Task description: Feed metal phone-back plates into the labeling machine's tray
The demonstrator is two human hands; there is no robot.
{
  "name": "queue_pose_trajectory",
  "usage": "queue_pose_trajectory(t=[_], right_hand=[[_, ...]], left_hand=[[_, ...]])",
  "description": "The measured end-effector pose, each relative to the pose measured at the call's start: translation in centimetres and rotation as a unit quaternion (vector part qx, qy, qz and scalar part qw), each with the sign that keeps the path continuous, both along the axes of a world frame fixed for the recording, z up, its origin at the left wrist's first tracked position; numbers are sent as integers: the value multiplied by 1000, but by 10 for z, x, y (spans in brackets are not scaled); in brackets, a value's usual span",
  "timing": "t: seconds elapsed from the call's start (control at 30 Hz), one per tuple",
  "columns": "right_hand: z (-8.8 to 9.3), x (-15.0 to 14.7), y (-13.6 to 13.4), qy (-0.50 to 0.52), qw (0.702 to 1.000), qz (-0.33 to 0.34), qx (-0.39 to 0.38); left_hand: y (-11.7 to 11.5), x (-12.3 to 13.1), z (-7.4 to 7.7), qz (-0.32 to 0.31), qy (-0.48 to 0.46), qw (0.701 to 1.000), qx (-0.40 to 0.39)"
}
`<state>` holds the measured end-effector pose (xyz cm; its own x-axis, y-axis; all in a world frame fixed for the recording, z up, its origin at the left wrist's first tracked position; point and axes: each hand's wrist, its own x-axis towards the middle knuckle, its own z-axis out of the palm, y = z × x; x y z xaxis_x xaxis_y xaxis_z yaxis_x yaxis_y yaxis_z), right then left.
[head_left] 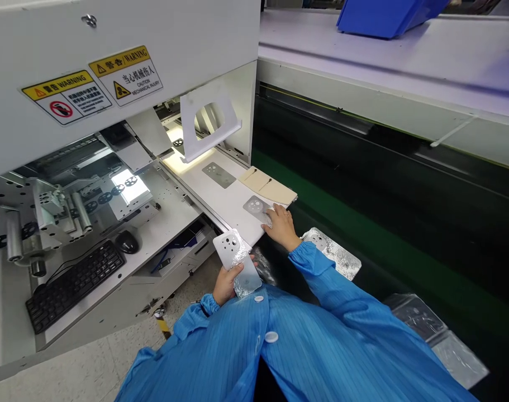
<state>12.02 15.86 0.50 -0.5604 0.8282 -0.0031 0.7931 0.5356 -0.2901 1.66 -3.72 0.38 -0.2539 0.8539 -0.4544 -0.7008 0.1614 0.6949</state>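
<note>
- Blue coat (313, 349) of the person is nearest, with two white buttons at the front.
- Left hand (224, 285) is closed around the lower part of a held panel (236, 254); the thumb is on its face, and fingertips show at the other edge. This panel is shiny and tilted, has round holes at its upper end, and is just beside the near end of the white bed (229, 204).
- Right hand (281, 226) is half open, with bent fingers, and touches one end of a grey panel (255, 206), which lies flat on the bed. Whether the fingers pinch it or only rest on it, I cannot tell.
- Second panel (219, 175) lies farther up the bed, apart from both hands.
- Beige block (271, 185) is at the right edge of the bed.
- Foil-like panel (340, 258) lies on the dark surface (405, 240), beside the right sleeve (313, 265).
- Clear bags (419, 319) are at lower right.
- Keyboard (76, 285) and mouse (127, 242) are together on the left.
- Two warning labels (126, 75) are on the white machine (212, 33).
</note>
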Motion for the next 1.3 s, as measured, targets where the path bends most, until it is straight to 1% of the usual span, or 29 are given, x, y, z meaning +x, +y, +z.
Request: queue_pose_trajectory(t=[0.17, 0.27, 0.47, 0.6, 0.93, 1.03, 1.3], right_hand=[[-7, -4, -18, -9, 998, 66, -14], [-12, -7, -26, -19, 997, 78, -16], [-18, -19, -24, -30, 994, 101, -9], [-16, -28, -21, -39, 994, 98, -16], [-18, -37, -18, -47, 995, 84, -19], [-18, -38, -18, -44, 995, 81, -22], [-17, -40, -18, -29, 996, 80, -24]], left_hand=[[1, 0, 0, 3, -2, 1000, -11], [1, 0, -1, -2, -1, 1000, -10], [-1, -1, -2, -15, 8, 1000, -10], [-3, -2, -2, -14, 9, 1000, -7], [-4, -6, -12, -19, 17, 1000, -1], [-3, -5, -10, -17, 16, 1000, 0], [-1, -3, 0, -15, 13, 1000, -9]])
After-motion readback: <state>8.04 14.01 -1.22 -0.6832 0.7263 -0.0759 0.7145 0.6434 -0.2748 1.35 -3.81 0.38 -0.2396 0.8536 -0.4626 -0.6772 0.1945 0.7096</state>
